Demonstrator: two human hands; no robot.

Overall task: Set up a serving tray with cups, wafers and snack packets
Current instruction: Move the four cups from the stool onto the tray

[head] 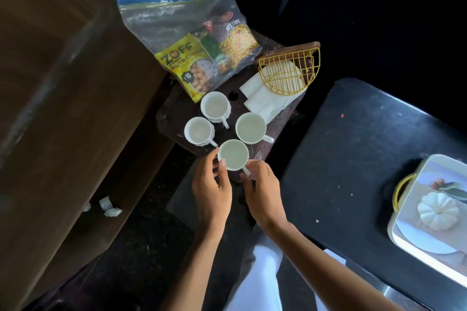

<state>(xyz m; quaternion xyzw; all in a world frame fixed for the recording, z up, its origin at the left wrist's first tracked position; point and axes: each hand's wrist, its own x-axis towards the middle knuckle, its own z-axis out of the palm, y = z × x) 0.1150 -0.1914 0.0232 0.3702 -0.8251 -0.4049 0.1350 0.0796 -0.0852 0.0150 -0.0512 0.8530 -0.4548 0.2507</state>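
Note:
Several white cups stand on a small dark stool [174, 121]. The nearest cup [233, 154] is held from both sides: my left hand [212, 187] pinches its left rim and my right hand [262, 189] grips its handle. Three more cups sit behind it, one at the left [199, 131], one at the back [215, 106] and one at the right [250, 128]. A clear zip bag [161, 15] at the stool's back holds snack packets, among them a yellow one [187, 65] and a mixture packet [236, 40]. The serving tray [434, 212], with a pumpkin picture, lies on a black table at the right.
A yellow wire napkin holder [290, 68] with white napkins [265, 101] stands at the stool's back right. A brown wooden cabinet [63, 83] fills the left. The black table [341, 171] lies between stool and tray. Crumpled paper [110, 208] lies on the floor.

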